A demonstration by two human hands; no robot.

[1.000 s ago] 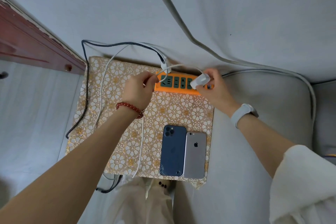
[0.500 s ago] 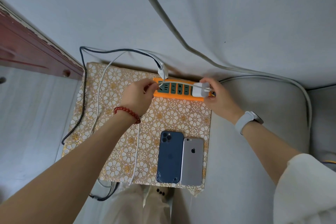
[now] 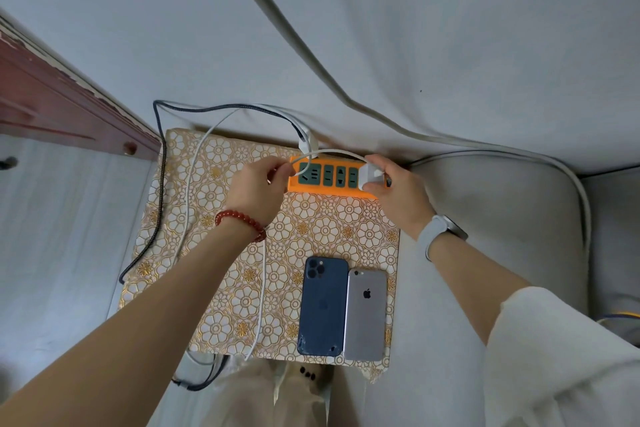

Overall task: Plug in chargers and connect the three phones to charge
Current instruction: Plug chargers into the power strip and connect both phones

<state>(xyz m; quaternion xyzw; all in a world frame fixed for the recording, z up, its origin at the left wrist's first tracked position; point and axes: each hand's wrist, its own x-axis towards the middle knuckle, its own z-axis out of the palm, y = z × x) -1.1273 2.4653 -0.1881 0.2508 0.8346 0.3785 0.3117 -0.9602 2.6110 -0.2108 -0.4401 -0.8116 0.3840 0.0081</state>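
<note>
From the head view, our right hand (image 3: 398,194) grips the white charger (image 3: 370,177) at the right end of the orange power strip (image 3: 332,178), at twelve o'clock on the table (image 3: 214,288). Our left hand (image 3: 254,189) pinches the white cable (image 3: 329,152) by the strip's left end. A second white plug (image 3: 308,144) sits at the strip's far-left edge. At five o'clock, the blue phone (image 3: 323,307) and silver phone (image 3: 365,314) lie touching, backs up.
</note>
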